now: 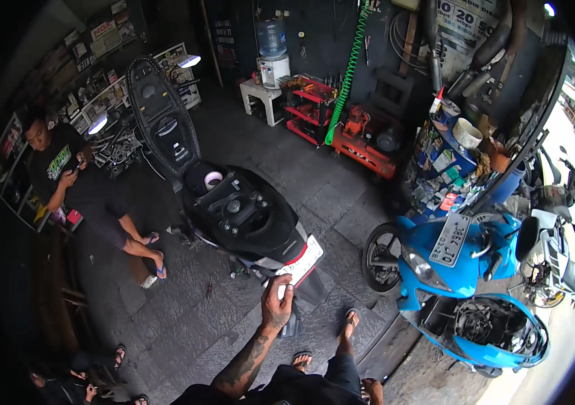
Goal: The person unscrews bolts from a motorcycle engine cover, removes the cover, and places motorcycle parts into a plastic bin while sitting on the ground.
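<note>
My tattooed left hand [277,304] is raised at the rear of the black scooter [233,206], its fingers curled over something white in front of the white number plate [304,263]; I cannot tell whether that is the plate or a separate item. The scooter's seat [162,115] is lifted upright, showing the under-seat compartment with a pale round item [213,180] inside. My right hand [372,391] is low at the bottom edge, beside my leg, with fingers curled and partly cut off; what it holds, if anything, is hidden.
A person [61,169] leans at the left with a phone; others [81,378] sit lower left. A blue scooter [449,263] with loose bodywork [503,351] fills the right. A red tool cart [307,115], compressor [361,152], white table [260,98] and cluttered drum [449,169] line the back.
</note>
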Motion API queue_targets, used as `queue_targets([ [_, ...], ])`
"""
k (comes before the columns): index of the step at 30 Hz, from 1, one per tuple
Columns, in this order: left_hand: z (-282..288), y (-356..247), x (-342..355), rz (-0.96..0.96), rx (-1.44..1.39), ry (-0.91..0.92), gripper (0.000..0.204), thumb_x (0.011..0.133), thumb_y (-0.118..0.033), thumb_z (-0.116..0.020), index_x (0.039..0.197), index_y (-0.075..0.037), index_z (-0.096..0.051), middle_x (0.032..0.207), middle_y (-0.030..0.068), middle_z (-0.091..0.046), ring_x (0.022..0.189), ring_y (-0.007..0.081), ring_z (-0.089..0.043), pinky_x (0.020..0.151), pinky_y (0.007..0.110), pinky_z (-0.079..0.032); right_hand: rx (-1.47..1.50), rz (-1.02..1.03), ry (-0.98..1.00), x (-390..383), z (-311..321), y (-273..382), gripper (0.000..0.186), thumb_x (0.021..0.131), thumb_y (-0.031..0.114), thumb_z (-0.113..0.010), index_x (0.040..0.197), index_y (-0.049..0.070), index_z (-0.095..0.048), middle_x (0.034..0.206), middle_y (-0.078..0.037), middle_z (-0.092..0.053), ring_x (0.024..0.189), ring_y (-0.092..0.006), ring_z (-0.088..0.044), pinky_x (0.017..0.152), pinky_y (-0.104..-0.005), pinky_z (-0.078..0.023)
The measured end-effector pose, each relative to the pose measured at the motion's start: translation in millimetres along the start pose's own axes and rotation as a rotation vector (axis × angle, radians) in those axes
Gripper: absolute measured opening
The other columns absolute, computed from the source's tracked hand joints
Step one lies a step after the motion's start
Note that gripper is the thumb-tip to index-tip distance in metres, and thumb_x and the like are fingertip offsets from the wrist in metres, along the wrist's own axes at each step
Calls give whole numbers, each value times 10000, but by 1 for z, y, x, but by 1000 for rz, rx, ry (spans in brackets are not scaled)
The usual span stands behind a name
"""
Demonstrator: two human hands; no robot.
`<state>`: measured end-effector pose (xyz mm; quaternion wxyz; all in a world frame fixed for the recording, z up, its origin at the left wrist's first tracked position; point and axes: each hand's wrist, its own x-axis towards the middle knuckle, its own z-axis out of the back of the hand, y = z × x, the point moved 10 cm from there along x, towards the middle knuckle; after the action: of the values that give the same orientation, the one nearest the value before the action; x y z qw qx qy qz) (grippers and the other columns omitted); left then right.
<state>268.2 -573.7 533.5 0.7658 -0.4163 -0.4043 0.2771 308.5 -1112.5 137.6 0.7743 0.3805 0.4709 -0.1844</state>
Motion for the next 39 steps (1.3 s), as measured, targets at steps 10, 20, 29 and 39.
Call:
queue_targets([
  [10,-283,244,-79,324,260,798,496,963,-472,-420,1135,-35,-581,942,175,-656,878,404,-623,746,466,-503,-148,74,33,136,76,259,276,860,272,-619,1034,60,-638,823,-140,-691,676,-283,-681,579,-422,-565],
  [20,-309,346,2,738,500,802,383,946,-360,-451,1115,-47,-592,834,172,-644,784,384,-626,656,493,-500,-434,182,146,254,65,525,264,853,288,-604,1028,95,-650,798,-126,-691,686,-284,-678,606,-437,-555],
  [29,-332,484,174,860,677,608,324,929,-294,-467,1104,-53,-597,792,169,-635,744,365,-625,615,493,-500,-703,331,238,361,-105,863,258,846,301,-591,1022,127,-660,775,-114,-690,694,-286,-676,631,-451,-545],
  [39,-247,550,448,946,161,75,235,916,-153,-522,1108,-37,-593,987,135,-663,868,262,-665,733,352,-549,-1339,336,258,456,-269,1080,254,839,317,-576,1016,162,-672,750,-100,-690,704,-287,-673,659,-466,-535],
])
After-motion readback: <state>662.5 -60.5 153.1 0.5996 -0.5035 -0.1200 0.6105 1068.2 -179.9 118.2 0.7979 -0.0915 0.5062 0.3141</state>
